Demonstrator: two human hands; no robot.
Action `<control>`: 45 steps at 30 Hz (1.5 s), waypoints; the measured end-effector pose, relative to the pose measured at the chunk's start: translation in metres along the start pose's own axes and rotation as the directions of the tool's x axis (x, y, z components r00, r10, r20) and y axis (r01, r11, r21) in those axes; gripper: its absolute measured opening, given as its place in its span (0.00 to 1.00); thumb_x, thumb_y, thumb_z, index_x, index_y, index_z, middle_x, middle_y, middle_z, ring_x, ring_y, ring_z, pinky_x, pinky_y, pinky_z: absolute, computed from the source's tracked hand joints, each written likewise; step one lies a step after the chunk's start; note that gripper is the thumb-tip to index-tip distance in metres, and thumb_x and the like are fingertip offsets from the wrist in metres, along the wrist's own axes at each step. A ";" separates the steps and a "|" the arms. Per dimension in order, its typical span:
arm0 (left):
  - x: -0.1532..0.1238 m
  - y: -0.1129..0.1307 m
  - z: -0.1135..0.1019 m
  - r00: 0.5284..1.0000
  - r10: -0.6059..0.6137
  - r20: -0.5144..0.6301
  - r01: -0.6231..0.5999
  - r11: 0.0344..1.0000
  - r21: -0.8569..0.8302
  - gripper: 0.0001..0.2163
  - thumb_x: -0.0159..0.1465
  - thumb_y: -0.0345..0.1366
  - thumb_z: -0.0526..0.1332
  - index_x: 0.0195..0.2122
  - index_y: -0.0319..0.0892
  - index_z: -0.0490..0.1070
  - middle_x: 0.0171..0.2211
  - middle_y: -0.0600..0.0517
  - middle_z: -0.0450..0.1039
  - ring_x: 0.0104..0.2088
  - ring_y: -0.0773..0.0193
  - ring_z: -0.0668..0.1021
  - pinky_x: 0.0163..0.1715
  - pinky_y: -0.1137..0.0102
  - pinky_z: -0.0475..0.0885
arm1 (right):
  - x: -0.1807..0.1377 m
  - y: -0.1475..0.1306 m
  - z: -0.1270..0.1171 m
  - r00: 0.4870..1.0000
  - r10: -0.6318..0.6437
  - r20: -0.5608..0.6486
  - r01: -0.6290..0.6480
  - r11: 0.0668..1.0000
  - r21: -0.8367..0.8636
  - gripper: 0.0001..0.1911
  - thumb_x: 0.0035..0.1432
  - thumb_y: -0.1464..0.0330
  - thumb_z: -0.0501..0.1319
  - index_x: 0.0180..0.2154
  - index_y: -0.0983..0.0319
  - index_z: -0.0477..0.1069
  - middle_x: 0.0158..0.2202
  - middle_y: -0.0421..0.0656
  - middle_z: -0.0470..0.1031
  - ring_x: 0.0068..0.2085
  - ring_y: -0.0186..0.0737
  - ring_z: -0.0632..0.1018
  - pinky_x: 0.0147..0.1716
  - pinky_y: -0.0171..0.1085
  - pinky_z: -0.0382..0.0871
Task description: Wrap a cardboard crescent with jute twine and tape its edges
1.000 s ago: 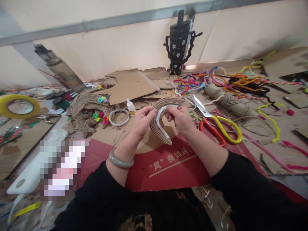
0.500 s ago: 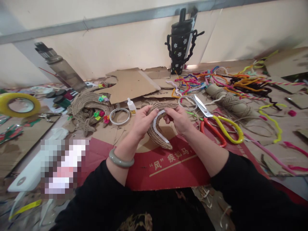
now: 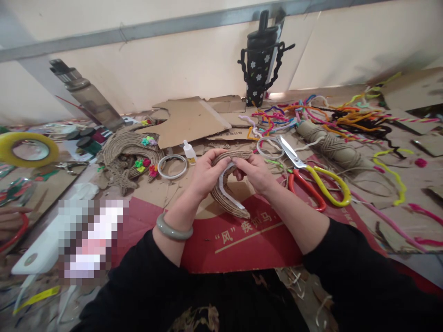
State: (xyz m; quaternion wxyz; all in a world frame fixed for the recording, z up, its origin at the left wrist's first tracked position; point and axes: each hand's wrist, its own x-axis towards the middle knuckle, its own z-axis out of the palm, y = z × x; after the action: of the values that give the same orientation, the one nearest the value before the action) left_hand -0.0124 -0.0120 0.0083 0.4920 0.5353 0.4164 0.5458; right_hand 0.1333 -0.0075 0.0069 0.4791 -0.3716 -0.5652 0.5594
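Both my hands hold a curved, horseshoe-like piece wrapped in twine (image 3: 223,205) above the red-printed cardboard. A narrow white tape strip (image 3: 231,198) follows its inner edge. My left hand (image 3: 209,175) grips the upper left of the curve, thumb on the front near the strip. At the top right, my right hand (image 3: 255,173) pinches the piece, its thumb close to the left one. The fingers behind the curve are partly hidden. Just left of my hands stand a small glue bottle (image 3: 189,153) and a white tape roll (image 3: 172,167).
Scissors (image 3: 311,177) lie open at the right, beside a twine spool (image 3: 334,145) and colourful pipe cleaners (image 3: 339,115). A second twine-covered curve (image 3: 119,145) with flowers lies left. Behind stands a black tumbler (image 3: 258,64). Another person's hand (image 3: 10,226) shows at the left edge.
My right thumb has shifted left along the strip, nearer my left thumb, and the twine piece has tilted slightly. Another person's hand with a red loop has appeared at the left edge.
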 end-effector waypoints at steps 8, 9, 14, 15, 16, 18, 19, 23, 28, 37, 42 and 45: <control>0.000 0.001 0.000 0.999 -0.052 -0.014 0.052 0.999 0.003 0.11 0.54 0.39 0.69 0.35 0.41 0.75 0.30 0.52 0.77 0.27 0.69 0.74 0.31 0.73 0.72 | 0.003 -0.006 -0.008 0.988 -0.093 -0.122 0.083 0.993 -0.087 0.14 0.45 0.63 0.65 0.34 0.60 0.67 0.22 0.32 0.69 0.20 0.27 0.70 0.21 0.32 0.66; 0.000 0.001 -0.001 0.999 -0.041 -0.016 0.042 0.999 0.019 0.10 0.55 0.38 0.68 0.35 0.41 0.75 0.30 0.52 0.77 0.28 0.69 0.74 0.31 0.73 0.71 | 0.003 -0.006 -0.009 0.988 -0.092 -0.123 0.078 0.991 -0.110 0.13 0.46 0.63 0.65 0.33 0.61 0.67 0.21 0.32 0.69 0.20 0.28 0.70 0.21 0.32 0.66; 0.001 -0.002 -0.002 1.000 -0.017 -0.014 0.018 0.996 0.086 0.07 0.57 0.37 0.66 0.35 0.40 0.76 0.31 0.52 0.76 0.30 0.68 0.74 0.32 0.73 0.70 | 0.003 -0.007 -0.009 0.993 -0.051 -0.109 0.040 0.994 -0.102 0.12 0.47 0.62 0.63 0.33 0.61 0.66 0.17 0.32 0.69 0.18 0.28 0.70 0.20 0.32 0.65; 0.001 -0.002 -0.002 1.000 -0.021 -0.010 0.022 0.996 0.082 0.07 0.57 0.37 0.66 0.35 0.40 0.76 0.31 0.52 0.76 0.30 0.68 0.74 0.32 0.73 0.70 | 0.003 -0.007 -0.009 0.993 -0.042 -0.106 0.033 0.995 -0.092 0.13 0.47 0.62 0.63 0.34 0.61 0.66 0.17 0.32 0.69 0.18 0.29 0.70 0.20 0.32 0.65; 0.001 -0.002 -0.002 1.000 -0.023 -0.007 0.024 0.997 0.073 0.07 0.57 0.37 0.66 0.35 0.40 0.76 0.30 0.52 0.76 0.30 0.68 0.74 0.32 0.73 0.69 | 0.003 -0.006 -0.009 0.994 -0.037 -0.105 0.028 0.996 -0.085 0.13 0.46 0.62 0.63 0.34 0.61 0.66 0.17 0.32 0.69 0.18 0.29 0.70 0.20 0.32 0.65; 0.000 -0.002 -0.002 1.000 -0.028 0.000 0.028 0.998 0.061 0.08 0.56 0.37 0.67 0.35 0.40 0.75 0.30 0.53 0.75 0.29 0.69 0.74 0.33 0.73 0.69 | 0.003 -0.006 -0.009 0.994 -0.037 -0.106 0.029 0.997 -0.078 0.13 0.47 0.62 0.64 0.34 0.60 0.66 0.17 0.32 0.69 0.18 0.29 0.70 0.20 0.32 0.65; 0.000 -0.001 -0.002 1.000 -0.028 0.004 0.028 0.997 0.066 0.08 0.55 0.36 0.68 0.35 0.40 0.75 0.30 0.53 0.75 0.29 0.69 0.73 0.32 0.73 0.69 | 0.002 -0.005 -0.008 0.994 -0.041 -0.104 0.033 0.996 -0.077 0.13 0.47 0.62 0.64 0.33 0.60 0.66 0.17 0.32 0.69 0.18 0.29 0.70 0.20 0.32 0.65; 0.000 0.000 -0.002 1.000 -0.023 0.014 0.021 0.993 0.119 0.08 0.55 0.36 0.67 0.35 0.40 0.75 0.29 0.53 0.74 0.29 0.69 0.73 0.31 0.73 0.68 | 0.001 -0.005 -0.008 0.997 -0.049 -0.065 0.045 0.997 -0.065 0.13 0.48 0.61 0.64 0.33 0.60 0.66 0.18 0.32 0.68 0.19 0.29 0.70 0.20 0.32 0.65; 0.001 0.000 -0.003 1.000 -0.018 0.008 0.017 0.995 0.101 0.08 0.56 0.38 0.67 0.34 0.40 0.75 0.28 0.53 0.75 0.27 0.70 0.72 0.31 0.73 0.68 | 0.003 -0.005 -0.010 0.998 -0.045 -0.046 0.043 0.998 -0.038 0.16 0.49 0.57 0.65 0.35 0.61 0.67 0.18 0.32 0.69 0.19 0.29 0.70 0.20 0.32 0.65; 0.000 0.001 -0.001 1.000 -0.013 -0.002 0.013 0.996 0.092 0.08 0.56 0.39 0.67 0.33 0.40 0.73 0.27 0.54 0.74 0.27 0.70 0.72 0.30 0.73 0.68 | 0.001 -0.005 -0.009 0.996 -0.042 -0.080 0.034 0.994 -0.102 0.23 0.50 0.47 0.65 0.24 0.61 0.66 0.17 0.36 0.70 0.18 0.28 0.69 0.20 0.31 0.66; 0.002 0.002 -0.002 0.999 -0.036 -0.019 0.037 0.997 0.063 0.09 0.56 0.40 0.67 0.34 0.40 0.73 0.27 0.54 0.73 0.26 0.70 0.71 0.30 0.73 0.68 | 0.002 -0.004 -0.012 0.997 -0.053 -0.057 0.050 0.998 -0.047 0.29 0.46 0.40 0.63 0.26 0.60 0.67 0.19 0.36 0.72 0.19 0.29 0.71 0.20 0.31 0.67; 0.003 0.000 -0.002 0.998 -0.050 -0.031 0.051 0.997 0.052 0.10 0.56 0.40 0.67 0.34 0.40 0.73 0.27 0.54 0.73 0.26 0.71 0.71 0.30 0.73 0.69 | 0.004 -0.005 -0.014 0.994 -0.064 -0.092 0.063 0.998 -0.017 0.31 0.47 0.38 0.61 0.24 0.61 0.68 0.19 0.37 0.73 0.19 0.28 0.72 0.19 0.30 0.66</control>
State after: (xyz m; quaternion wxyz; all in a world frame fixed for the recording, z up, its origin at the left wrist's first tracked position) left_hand -0.0144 -0.0092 0.0089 0.4852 0.5292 0.4514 0.5300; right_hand 0.1466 0.0001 0.0110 0.5198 -0.3823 -0.5578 0.5220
